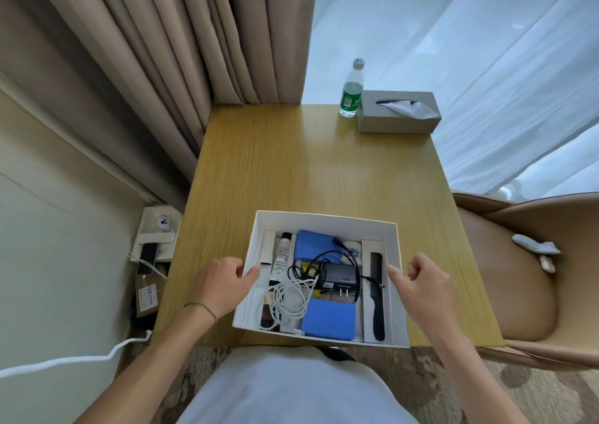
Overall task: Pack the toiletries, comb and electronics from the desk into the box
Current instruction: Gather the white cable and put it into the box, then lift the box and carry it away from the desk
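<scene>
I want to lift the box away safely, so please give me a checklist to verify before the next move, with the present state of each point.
1. Comb lies inside the box: ok.
2. Charger and white cable inside, nothing hanging over the rim: ok.
3. Tube packed at the left side: ok.
4. Left hand touches the left wall: ok.
5. Right hand grips the right wall: cannot tell.
6. Desk holds only the bottle and tissue box: ok.
</scene>
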The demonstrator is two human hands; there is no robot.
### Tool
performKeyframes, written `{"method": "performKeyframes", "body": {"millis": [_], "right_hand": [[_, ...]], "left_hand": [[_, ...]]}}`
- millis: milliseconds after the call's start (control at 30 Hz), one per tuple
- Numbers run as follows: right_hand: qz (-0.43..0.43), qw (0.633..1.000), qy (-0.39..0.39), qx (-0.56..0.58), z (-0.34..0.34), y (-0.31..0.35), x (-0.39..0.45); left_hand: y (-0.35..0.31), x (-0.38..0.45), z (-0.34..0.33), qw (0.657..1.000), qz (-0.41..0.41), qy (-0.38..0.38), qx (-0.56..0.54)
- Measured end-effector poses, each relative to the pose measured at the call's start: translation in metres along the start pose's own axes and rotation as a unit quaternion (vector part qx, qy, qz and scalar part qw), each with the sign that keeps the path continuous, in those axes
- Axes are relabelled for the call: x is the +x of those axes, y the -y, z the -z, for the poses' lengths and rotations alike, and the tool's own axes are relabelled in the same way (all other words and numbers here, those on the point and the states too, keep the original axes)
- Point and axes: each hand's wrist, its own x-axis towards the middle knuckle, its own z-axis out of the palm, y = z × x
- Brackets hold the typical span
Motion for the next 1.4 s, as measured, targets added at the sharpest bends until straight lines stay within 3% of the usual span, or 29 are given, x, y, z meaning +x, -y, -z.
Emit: {"method": "performKeyframes", "body": {"millis": [133, 267, 667, 1033, 1400], "right_hand": [[-0.063, 0.99, 0.08, -0.101, -0.015, -0.011, 0.003], [-0.06, 0.983, 0.092, -0.144, -0.017, -0.015, 0.008], [-0.071, 0.995, 0.041, -0.049, 0.002, 0.0, 0.02], [-0.142, 0.99, -0.021, 0.011, 0.014, 0.048, -0.02], [-0.281, 0.95, -0.135, 0.022, 0.01, 0.062, -0.128]], "left_hand": [[-0.002, 0.004, 0.0, 0.999, 0.011, 0.031, 0.032], [-0.011, 0.001, 0.004, 0.999, 0.012, 0.023, 0.045], [-0.037, 0.005, 0.039, 0.999, 0.008, -0.028, 0.031], [-0.018, 0.06, 0.072, 0.993, -0.121, -0.015, -0.003], [-0.036, 0.062, 0.083, 0.962, -0.264, 0.06, 0.032]]}}
